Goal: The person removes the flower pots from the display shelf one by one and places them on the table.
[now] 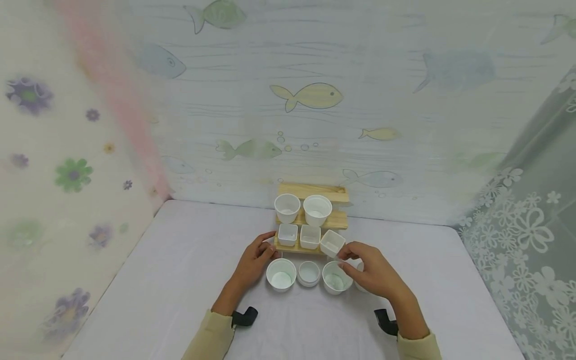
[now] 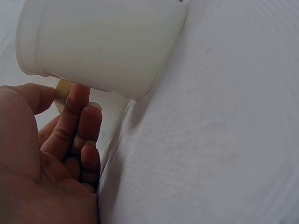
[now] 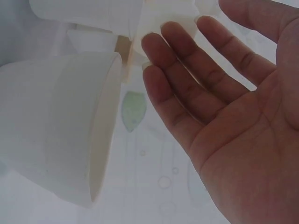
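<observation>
A tiered wooden rack (image 1: pixel 339 220) with white cups stands at the back of the table. My left hand (image 1: pixel 252 260) pinches the left end of its lowest shelf; in the left wrist view the thumb meets the wood (image 2: pixel 62 88) beneath a large white cup (image 2: pixel 103 46). Three square white cups sit along that shelf, and the rightmost square cup (image 1: pixel 333 243) stands askew. The fingertips of my right hand (image 1: pixel 375 270) are at this cup's right side. In the right wrist view the right fingers (image 3: pixel 205 70) are nearly straight, the thumb apart from them.
On the middle tier are two round white cups, a left one (image 1: pixel 287 207) and a right one (image 1: pixel 317 210). Several round containers line the front of the rack, among them a low jar (image 1: pixel 309 273) and a cup (image 1: pixel 281 275). A fish-patterned wall covering (image 1: pixel 252 110) rises behind.
</observation>
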A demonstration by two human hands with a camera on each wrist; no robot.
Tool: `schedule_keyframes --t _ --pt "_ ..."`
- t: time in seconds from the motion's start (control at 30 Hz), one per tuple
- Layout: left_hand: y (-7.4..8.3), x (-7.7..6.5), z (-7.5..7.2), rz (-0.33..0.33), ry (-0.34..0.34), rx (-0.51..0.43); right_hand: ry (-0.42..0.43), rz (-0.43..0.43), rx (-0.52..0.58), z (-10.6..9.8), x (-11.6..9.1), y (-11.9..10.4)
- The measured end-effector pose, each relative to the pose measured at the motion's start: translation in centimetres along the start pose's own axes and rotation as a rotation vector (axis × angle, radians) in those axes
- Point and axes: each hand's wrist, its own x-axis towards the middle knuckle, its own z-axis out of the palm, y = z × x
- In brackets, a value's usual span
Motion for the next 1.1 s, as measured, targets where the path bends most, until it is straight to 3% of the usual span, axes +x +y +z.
schedule_keyframes --t 0.6,1.1 --pt "-0.1 0.0 0.0 -0.013 -0.008 -0.004 -0.053 0.048 0.025 0.8 0.3 0.3" --pt "-0.1 0.1 -0.1 0.003 -0.012 -0.009 -0.04 0.049 0.002 1.1 0.3 0.7"
